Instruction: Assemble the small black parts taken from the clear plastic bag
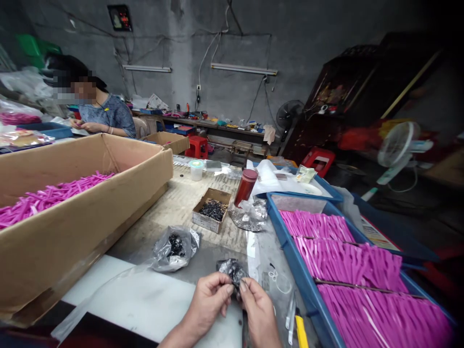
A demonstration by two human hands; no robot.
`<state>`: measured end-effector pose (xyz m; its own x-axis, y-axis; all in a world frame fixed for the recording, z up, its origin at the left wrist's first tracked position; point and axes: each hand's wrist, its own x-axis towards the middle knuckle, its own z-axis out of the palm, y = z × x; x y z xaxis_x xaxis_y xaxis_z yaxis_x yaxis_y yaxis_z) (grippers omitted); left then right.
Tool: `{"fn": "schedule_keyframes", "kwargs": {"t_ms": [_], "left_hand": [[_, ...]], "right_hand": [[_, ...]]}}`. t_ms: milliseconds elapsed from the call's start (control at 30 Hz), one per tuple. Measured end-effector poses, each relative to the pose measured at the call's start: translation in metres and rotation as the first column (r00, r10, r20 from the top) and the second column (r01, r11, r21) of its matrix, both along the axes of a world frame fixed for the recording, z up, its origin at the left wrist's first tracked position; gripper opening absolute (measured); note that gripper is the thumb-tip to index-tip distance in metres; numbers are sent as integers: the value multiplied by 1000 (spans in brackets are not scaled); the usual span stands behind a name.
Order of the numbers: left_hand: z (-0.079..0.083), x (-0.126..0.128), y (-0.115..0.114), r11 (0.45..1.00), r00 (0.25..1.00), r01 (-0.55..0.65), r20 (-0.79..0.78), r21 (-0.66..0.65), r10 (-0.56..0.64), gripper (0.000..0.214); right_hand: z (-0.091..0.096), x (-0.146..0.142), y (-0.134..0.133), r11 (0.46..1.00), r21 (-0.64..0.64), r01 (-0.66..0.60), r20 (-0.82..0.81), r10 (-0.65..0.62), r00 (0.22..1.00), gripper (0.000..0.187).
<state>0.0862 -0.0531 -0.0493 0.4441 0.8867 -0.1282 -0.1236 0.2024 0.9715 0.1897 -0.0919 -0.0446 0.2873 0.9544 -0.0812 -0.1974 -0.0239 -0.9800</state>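
Observation:
At the near edge of the bench, my left hand (210,302) and my right hand (259,309) pinch the gathered edge of a small plastic bag (232,269) that looks dark, seemingly with small black parts inside. Fingertips of both hands almost meet at the bag. To its left lies an open clear plastic bag (176,249) of small black parts. Beyond stands a small cardboard box (208,222) holding many tiny dark pieces. Another bag (250,216), with small metallic-looking pieces, rests beside a reddish-brown lidded jar (246,186).
A large cardboard box (145,181) of pink strips stands left. On the right, a blue tray (290,256) holds rows of pink pieces. A yellow-handled tool (300,328) and white elastic loops (279,279) lie near my right hand. A co-worker (108,113) sits across at far left.

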Motion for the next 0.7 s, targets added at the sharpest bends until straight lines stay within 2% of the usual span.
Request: {"fn": "schedule_keyframes", "kwargs": {"t_ms": [200, 367, 567, 700], "left_hand": [[-2, -2, 7, 999, 998, -25, 48, -35, 27, 20], [3, -4, 17, 995, 995, -74, 67, -72, 79, 22], [9, -5, 34, 987, 986, -127, 94, -101, 136, 23], [15, -4, 50, 977, 973, -202, 102, -66, 208, 22]], "right_hand": [[0, 3, 1, 1000, -29, 10, -52, -11, 999, 21], [-10, 5, 1, 999, -39, 13, -86, -17, 996, 20], [-25, 6, 3, 990, -38, 138, -56, -140, 989, 25], [-34, 7, 4, 984, -71, 161, -51, -165, 985, 31]]}}
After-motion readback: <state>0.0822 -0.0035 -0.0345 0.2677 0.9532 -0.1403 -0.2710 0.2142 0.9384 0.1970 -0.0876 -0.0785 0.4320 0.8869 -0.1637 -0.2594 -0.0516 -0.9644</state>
